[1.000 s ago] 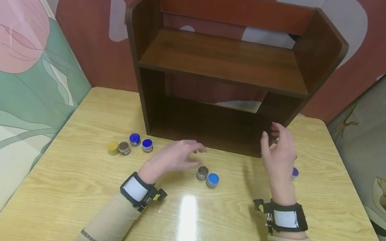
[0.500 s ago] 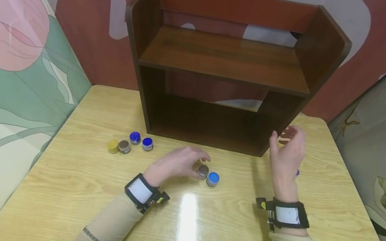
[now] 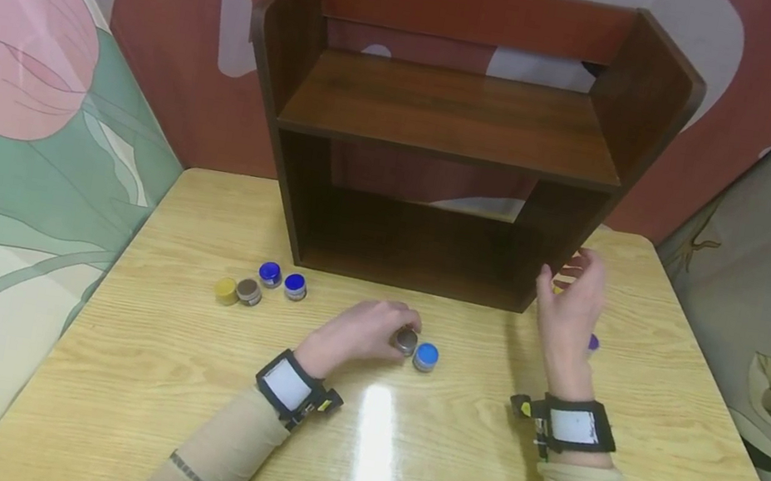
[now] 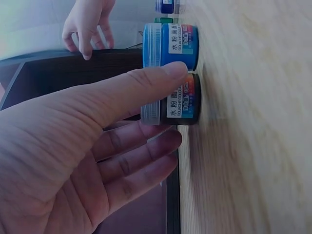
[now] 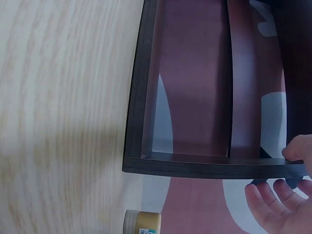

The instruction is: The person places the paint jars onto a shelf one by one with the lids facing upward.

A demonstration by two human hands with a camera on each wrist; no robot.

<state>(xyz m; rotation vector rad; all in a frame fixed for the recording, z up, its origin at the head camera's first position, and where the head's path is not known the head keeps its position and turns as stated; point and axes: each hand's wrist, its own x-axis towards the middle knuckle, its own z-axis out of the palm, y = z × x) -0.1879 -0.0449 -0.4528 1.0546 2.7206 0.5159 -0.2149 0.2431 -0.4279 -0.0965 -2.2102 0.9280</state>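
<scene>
left hand [image 3: 357,334] pinches brown jar [image 3: 406,341] — blue jar [image 3: 425,357] beside.

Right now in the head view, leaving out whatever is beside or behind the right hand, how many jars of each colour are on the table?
Brownish jars: 2
Dark blue jars: 2
Yellow jar: 1
Light blue jar: 1
Total: 6

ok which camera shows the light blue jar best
The left wrist view: the light blue jar is close up there, its label facing the camera. The head view shows it small, from above; the right wrist view doesn't show it.
</scene>
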